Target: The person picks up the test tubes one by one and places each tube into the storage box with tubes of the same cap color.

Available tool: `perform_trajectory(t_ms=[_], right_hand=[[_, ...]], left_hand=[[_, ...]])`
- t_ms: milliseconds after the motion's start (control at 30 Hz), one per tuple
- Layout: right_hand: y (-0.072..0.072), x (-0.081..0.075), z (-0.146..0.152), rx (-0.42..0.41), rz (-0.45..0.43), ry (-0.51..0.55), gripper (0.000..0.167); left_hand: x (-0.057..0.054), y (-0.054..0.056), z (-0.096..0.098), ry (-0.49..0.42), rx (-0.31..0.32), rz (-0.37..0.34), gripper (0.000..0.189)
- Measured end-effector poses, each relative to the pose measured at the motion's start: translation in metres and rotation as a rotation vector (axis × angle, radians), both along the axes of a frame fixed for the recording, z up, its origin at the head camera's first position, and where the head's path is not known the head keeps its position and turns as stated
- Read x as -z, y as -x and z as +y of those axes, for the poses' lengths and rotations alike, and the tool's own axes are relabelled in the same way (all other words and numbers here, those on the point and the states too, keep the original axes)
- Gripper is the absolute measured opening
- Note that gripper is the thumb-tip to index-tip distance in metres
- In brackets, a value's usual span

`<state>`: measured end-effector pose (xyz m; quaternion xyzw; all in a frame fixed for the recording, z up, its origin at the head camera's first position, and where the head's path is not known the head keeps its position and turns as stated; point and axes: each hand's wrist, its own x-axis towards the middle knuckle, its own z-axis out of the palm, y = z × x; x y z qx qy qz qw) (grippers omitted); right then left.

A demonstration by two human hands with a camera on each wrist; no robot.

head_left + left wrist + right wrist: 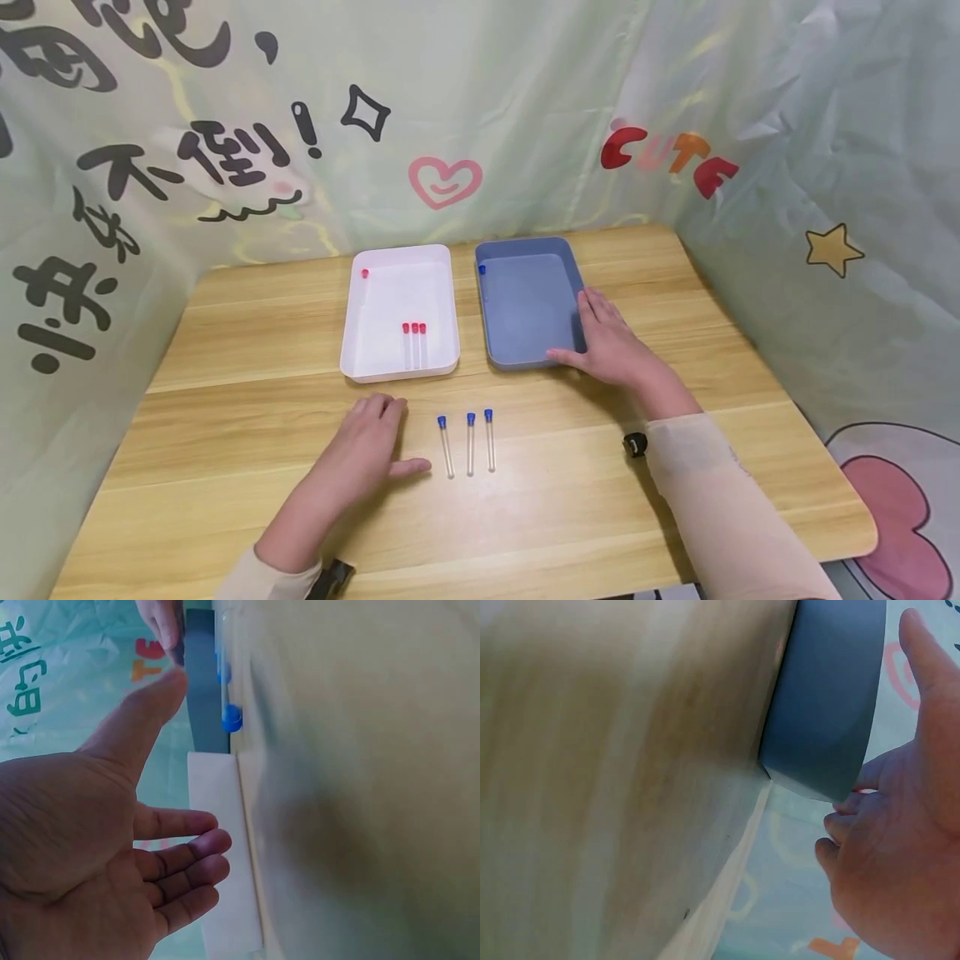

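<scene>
My left hand (365,450), thumb held out from the fingers, hovers over the table to the left of three clear tubes with blue caps (470,446). It holds nothing. At the front right corner of the grey-blue tray (531,312) is my right hand (617,348), fingers along the right side and thumb by the front rim; whether it touches the tray is unclear. One blue-capped tube (483,272) lies in that tray near the left wall. The white tray (375,321) beside it contains three red-capped tubes (415,346) close together and another red-capped tube (365,275) toward the back left.
Both trays stand side by side toward the back of the wooden table (247,358), a narrow gap between them. A printed curtain (525,108) encloses the back and sides. Part of a dark and white object (667,593) shows at the front edge.
</scene>
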<state>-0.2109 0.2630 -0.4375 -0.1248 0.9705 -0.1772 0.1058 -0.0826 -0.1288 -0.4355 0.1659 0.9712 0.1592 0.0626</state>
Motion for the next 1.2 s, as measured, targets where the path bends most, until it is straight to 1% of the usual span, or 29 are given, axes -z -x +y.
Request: perform_trajectory(t_ms=[100,233,400,567,833,1000,1200], right_hand=[[0.001,0.002,0.001,0.000,-0.009,-0.007,0.130],[0.002,0.004,0.000,0.006,-0.024,-0.013,0.131],[0.004,0.003,0.001,0.025,-0.063,0.006,0.135],[0.006,0.005,0.002,0.044,-0.084,0.031,0.142],[0.007,0.007,0.001,0.068,-0.095,0.044,0.147],[0.007,0.007,0.001,0.068,-0.098,0.049,0.147],[0.008,0.009,0.002,0.075,-0.112,0.054,0.147]], left_hand=[[0.002,-0.001,0.004,-0.006,0.008,-0.046,0.103],[0.003,0.000,0.008,-0.013,0.018,-0.070,0.109],[0.004,0.003,0.013,-0.005,0.052,-0.058,0.108],[0.004,0.006,0.019,0.020,0.074,-0.054,0.107],[0.007,0.007,0.026,0.032,0.096,-0.068,0.111],[0.008,0.007,0.031,0.029,0.119,-0.072,0.108],[0.007,0.006,0.035,0.027,0.147,-0.042,0.105]])
